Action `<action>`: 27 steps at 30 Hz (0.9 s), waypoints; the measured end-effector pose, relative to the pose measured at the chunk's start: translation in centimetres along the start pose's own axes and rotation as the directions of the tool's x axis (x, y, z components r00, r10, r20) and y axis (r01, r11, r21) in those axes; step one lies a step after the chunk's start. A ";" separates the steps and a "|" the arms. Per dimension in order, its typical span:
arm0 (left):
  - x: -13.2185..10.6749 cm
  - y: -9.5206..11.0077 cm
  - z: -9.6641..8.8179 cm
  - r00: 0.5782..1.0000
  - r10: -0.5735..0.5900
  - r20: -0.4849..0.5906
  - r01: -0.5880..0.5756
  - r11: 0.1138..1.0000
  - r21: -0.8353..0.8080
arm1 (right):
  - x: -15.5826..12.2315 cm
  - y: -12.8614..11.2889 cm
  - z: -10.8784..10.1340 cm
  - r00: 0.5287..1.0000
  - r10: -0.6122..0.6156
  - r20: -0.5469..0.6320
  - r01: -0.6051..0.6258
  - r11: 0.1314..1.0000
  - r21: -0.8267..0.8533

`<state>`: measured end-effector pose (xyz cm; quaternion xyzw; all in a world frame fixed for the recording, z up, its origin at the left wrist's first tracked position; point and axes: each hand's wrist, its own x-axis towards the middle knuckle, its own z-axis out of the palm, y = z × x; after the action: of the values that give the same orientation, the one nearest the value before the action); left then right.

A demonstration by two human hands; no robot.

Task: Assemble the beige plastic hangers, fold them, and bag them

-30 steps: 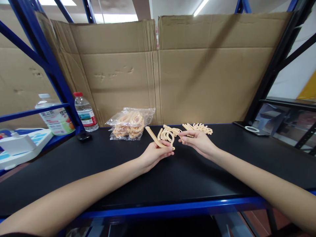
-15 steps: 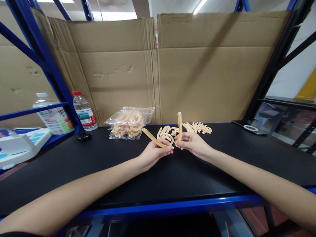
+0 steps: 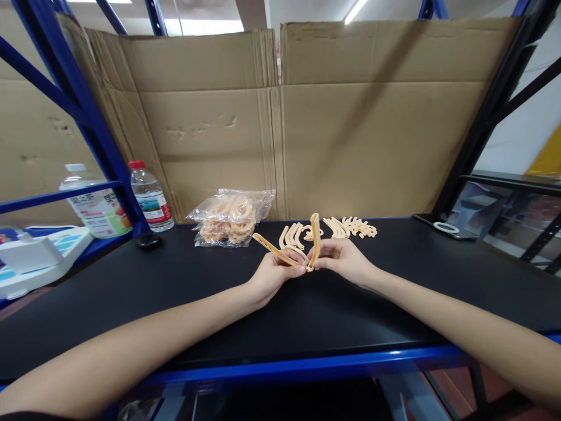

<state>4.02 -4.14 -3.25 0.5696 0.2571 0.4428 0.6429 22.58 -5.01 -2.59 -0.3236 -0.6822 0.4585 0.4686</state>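
Observation:
My left hand (image 3: 278, 268) is closed around a cream-coloured curved strip (image 3: 272, 249) with a tan groove, its far end slanting up to the left. Also at these fingers is a curved cream piece (image 3: 298, 252). Between the fingers of my right hand (image 3: 335, 257) is a second grooved cream strip (image 3: 314, 237), standing nearly upright. The lower ends of both strips meet at the fingertips, where the contact is partly hidden. Behind the hands lie several loose curved cream strips (image 3: 292, 235) on the black tabletop (image 3: 333, 316).
Clear plastic bags (image 3: 230, 219) of cream pieces lie back left. A red-capped water bottle (image 3: 151, 199), a larger bottle (image 3: 94, 204) and a black mouse (image 3: 148, 240) are farther left. More strips (image 3: 336, 228) and wavy pieces (image 3: 359, 227) lie behind my right hand. Cardboard (image 3: 385, 128) stands at the back.
My right hand has lowered its strip and moved slightly left. The lower ends of the two strips, apart before, now meet.

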 end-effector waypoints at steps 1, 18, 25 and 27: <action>-0.1 -0.1 0.1 1.000 0.016 -0.027 -0.016 1.000 0.005 | 0.0 0.0 0.1 1.000 -0.011 -0.006 0.011 1.000 -0.003; 0.5 1.0 -0.5 0.956 -0.156 -0.249 0.145 0.987 -0.063 | 0.9 0.1 -2.6 0.985 0.120 -0.127 -0.089 0.970 0.225; 2.3 3.9 -4.0 0.965 -0.261 -0.038 0.263 0.963 0.059 | 0.9 -1.6 -10.3 0.965 0.216 0.147 -0.162 0.937 -0.310; 2.6 4.4 -5.1 0.963 -0.265 0.054 0.252 0.950 0.184 | 0.7 -1.8 -10.9 0.947 0.234 0.222 -0.125 0.899 -0.419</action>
<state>-0.18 0.50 0.37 0.6024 0.3422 0.3077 0.6522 32.51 -1.55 0.89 -0.4099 -0.7850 0.3903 0.2519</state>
